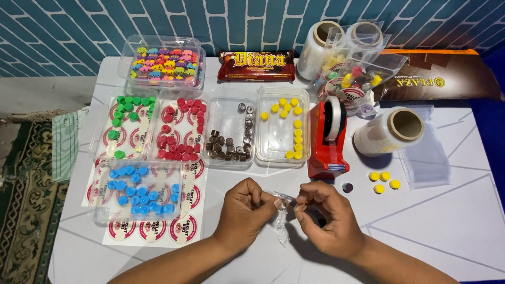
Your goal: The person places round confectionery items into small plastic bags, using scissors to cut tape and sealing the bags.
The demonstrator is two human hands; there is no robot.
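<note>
My left hand [243,211] and my right hand [326,216] meet over the front middle of the white table [452,231]. Both pinch a small clear plastic bag [283,221] that hangs crumpled between the fingertips. A red tape dispenser [328,138] stands just behind my right hand. Several loose yellow candies [384,181] and one dark candy [347,187] lie on the table to the right of my right hand.
Clear trays hold green [125,126], red [179,129], brown [230,132], yellow [284,126] and blue [138,190] candies, over round sticker sheets [152,230]. A multicoloured candy tray [163,64], chocolate packs [256,65], film rolls [389,130] and bagged candies [350,79] sit behind.
</note>
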